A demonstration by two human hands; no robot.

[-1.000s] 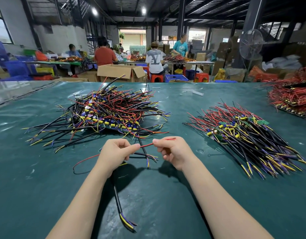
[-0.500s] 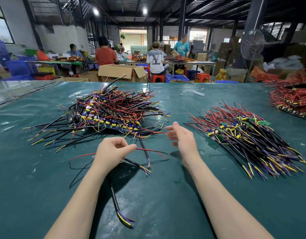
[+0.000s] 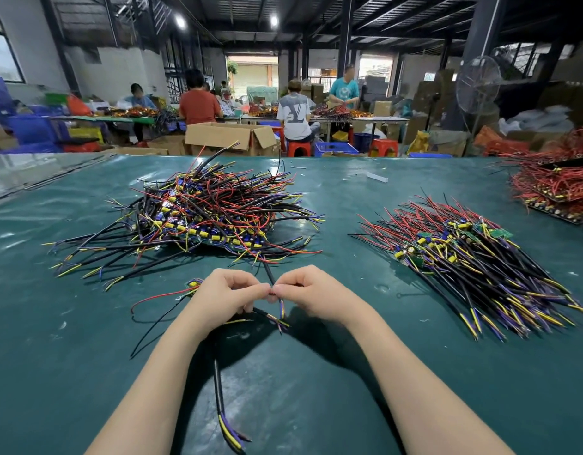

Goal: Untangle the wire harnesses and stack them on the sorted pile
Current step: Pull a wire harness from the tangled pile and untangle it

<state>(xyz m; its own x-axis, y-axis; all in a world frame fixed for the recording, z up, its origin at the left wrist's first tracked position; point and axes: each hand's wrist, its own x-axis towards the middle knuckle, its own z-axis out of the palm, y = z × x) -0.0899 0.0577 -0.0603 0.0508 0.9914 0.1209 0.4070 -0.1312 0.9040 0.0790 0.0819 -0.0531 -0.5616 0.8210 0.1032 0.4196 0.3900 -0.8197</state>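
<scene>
A: So, what sits at the left of the table (image 3: 349,405)?

B: The tangle (image 3: 211,218), a loose mound of black, red, yellow and purple wires with small yellow parts among them. Its wire ends fan out over the green top.

A: And nearer the person?

B: The left hand (image 3: 224,297), fingers curled, pinching the harness (image 3: 218,382) at its fingertips. A red wire and a thin black one loop out to its left on the table. A thick black cable runs from under the wrist toward the camera and ends in yellow and purple leads.

A: The other hand?

B: The right hand (image 3: 311,295) is curled too, with its fingertips touching the left's, and it pinches a lead of the harness. That black lead rises between the hands toward the tangle.

A: Farther right?

B: The sorted pile (image 3: 474,267), its wires lying roughly parallel, well apart from the hands. Beyond it, at the table's far right, is a red heap (image 3: 559,188).
</scene>
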